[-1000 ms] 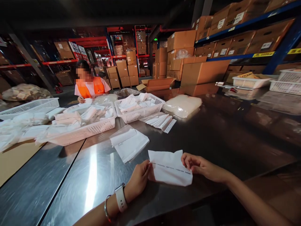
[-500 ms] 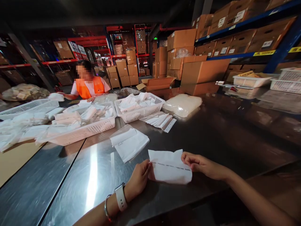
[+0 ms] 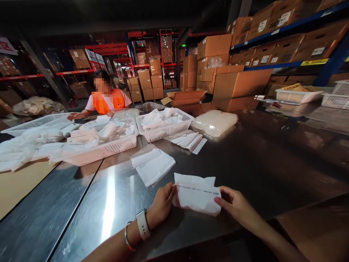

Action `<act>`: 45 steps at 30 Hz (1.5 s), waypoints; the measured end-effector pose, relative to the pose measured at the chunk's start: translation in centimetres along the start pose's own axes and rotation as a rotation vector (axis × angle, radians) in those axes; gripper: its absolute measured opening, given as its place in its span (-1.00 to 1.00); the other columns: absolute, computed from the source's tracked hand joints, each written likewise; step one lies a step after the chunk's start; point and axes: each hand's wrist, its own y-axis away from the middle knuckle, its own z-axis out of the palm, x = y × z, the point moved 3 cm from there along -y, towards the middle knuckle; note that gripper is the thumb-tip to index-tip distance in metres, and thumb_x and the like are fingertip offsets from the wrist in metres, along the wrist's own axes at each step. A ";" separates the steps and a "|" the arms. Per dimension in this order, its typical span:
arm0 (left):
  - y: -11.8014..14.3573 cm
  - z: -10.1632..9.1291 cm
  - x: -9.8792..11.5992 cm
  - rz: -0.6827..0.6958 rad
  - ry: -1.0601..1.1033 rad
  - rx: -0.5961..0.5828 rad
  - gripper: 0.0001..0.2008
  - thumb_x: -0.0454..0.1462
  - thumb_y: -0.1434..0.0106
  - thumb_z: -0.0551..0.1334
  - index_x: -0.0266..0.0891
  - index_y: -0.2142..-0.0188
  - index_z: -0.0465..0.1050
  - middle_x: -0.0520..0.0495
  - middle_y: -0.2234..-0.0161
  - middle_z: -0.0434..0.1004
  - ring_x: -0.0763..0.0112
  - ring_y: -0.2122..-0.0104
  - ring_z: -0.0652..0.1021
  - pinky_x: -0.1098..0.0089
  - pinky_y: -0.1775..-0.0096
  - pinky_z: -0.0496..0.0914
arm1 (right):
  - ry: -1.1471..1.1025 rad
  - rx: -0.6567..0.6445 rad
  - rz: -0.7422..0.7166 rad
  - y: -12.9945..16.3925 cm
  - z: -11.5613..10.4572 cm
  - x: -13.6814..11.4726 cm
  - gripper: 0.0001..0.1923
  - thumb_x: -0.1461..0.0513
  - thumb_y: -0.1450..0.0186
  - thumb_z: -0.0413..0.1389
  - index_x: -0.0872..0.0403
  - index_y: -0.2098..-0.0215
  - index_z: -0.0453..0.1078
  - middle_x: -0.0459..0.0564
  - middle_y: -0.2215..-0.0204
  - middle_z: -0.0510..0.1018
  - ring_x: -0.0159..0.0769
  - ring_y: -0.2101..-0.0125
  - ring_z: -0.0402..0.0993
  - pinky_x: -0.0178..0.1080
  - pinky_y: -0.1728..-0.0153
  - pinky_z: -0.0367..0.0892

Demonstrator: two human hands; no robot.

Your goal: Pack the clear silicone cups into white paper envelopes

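1. The white pouch point(image 3: 196, 193) lies flat on the steel table point(image 3: 89, 203), near its front edge – its long axis runs from 9 to 3 o'clock, the printed line along it, the ragged open edge facing 12.
2. The left hand point(image 3: 161, 204) pinches the pouch's 9 o'clock end; a watch point(image 3: 142, 224) is on that wrist.
3. The right hand point(image 3: 236, 205) grips the 3 o'clock end, fingers curled on it.
4. At 11 o'clock of the pouch sits a stack of flat bags point(image 3: 152, 165); farther on, two white baskets point(image 3: 163, 125) – and a person in an orange vest point(image 3: 107, 101) beyond.
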 end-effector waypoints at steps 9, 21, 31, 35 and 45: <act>-0.3 0.0 0.1 -0.033 -0.035 0.069 -0.49 0.06 -0.40 -0.15 -0.21 0.42 0.31 -0.04 0.48 0.41 0.39 0.47 0.34 0.35 0.38 0.24 | 0.232 0.452 -0.026 -0.3 2.2 -0.4 -0.51 -0.19 -0.24 -0.03 0.02 0.44 0.38 -0.04 0.55 0.53 -0.25 0.50 0.48 -0.32 0.50 0.27; -0.4 0.0 1.0 -0.149 -0.440 0.079 -0.65 -0.22 -0.39 -0.04 -0.23 0.49 0.34 -0.11 0.52 0.48 0.35 0.53 0.42 0.35 0.43 0.13 | 0.321 0.488 0.070 -0.1 3.3 1.1 -0.46 -0.24 -0.14 -0.03 0.01 0.61 0.28 -0.11 0.73 0.36 -0.35 0.69 0.25 -0.30 0.60 0.13; -1.8 -0.4 -0.3 -0.185 -0.580 0.051 -0.56 -0.10 -0.40 0.04 -0.25 0.54 0.40 -0.07 0.57 0.48 0.42 0.58 0.35 0.36 0.47 0.03 | 0.417 0.513 -0.016 -0.3 3.6 0.9 -0.59 -0.08 -0.17 -0.07 0.00 0.66 0.10 -0.17 0.74 0.20 -0.42 0.70 0.09 -0.32 0.61 0.05; -2.1 -0.8 -0.6 -0.206 -0.468 0.085 -0.52 0.00 -0.31 0.13 -0.22 0.63 0.22 0.08 0.67 0.26 0.49 0.60 0.21 0.38 0.48 -0.01 | 0.409 0.458 -0.057 -0.7 3.6 0.8 -0.66 -0.01 -0.15 -0.09 0.00 0.64 0.06 -0.18 0.73 0.16 -0.42 0.68 0.09 -0.32 0.61 0.04; -2.2 -1.0 -0.6 -0.188 -0.465 0.085 -0.52 0.00 -0.34 0.07 -0.19 0.62 0.21 0.07 0.66 0.26 0.45 0.59 0.29 0.39 0.48 0.10 | 0.351 0.352 -0.024 -1.5 3.4 1.3 -0.77 0.08 -0.02 -0.12 0.00 0.64 -0.08 -0.22 0.70 0.01 -0.44 0.64 -0.01 -0.34 0.59 -0.02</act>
